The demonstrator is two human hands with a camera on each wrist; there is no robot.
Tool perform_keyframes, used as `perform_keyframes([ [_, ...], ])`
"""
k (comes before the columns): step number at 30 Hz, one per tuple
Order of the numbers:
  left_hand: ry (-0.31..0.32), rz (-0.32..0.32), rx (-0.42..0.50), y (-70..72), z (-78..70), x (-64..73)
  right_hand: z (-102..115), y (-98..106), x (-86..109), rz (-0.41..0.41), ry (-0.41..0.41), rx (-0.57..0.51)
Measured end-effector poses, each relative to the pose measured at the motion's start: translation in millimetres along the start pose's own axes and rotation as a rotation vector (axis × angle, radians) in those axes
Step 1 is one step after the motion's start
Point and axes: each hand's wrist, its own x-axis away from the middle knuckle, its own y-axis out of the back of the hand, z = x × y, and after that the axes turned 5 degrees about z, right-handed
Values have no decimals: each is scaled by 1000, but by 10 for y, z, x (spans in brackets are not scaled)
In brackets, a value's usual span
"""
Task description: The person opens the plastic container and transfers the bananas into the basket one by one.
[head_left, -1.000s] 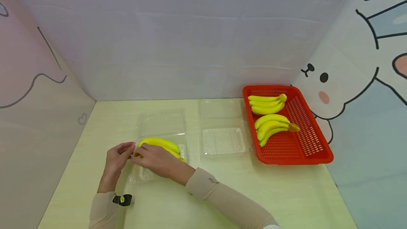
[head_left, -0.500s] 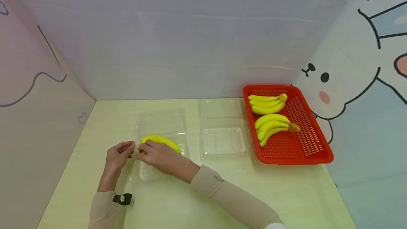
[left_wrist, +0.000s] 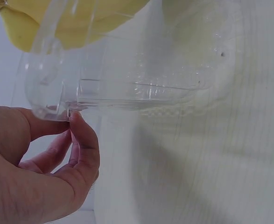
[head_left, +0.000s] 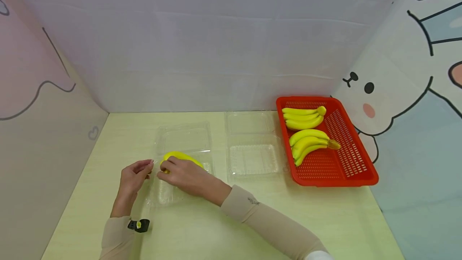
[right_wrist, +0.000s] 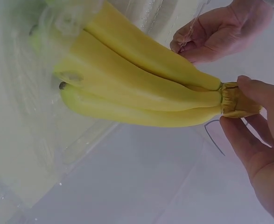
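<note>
My right hand pinches the brown stem of a yellow banana bunch between thumb and fingers. In the head view most of that bunch is hidden behind the hand. The bananas lie over an opened clear plastic clamshell box on the left of the table. At the box's left edge, my left hand pinches the thin plastic rim with thumb and forefinger, as the left wrist view shows up close. The raised lid of the box lies folded back toward the wall.
A second opened clear clamshell box lies to the right. Beyond it stands a red plastic basket holding two banana bunches. A pale wall closes off the table's back edge.
My right hand has shifted slightly right and toward the back with the banana bunch, and less of the bunch shows. My left hand stays at the box's edge.
</note>
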Motion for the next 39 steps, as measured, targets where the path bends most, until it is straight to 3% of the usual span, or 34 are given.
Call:
perform_keyframes([
  [29,10,-27,-9,-26,-5,-13,-168,178,235,35,-26,-54],
  [39,3,-19,2,-15,0,-1,-259,181,349,-13,-41,-107],
])
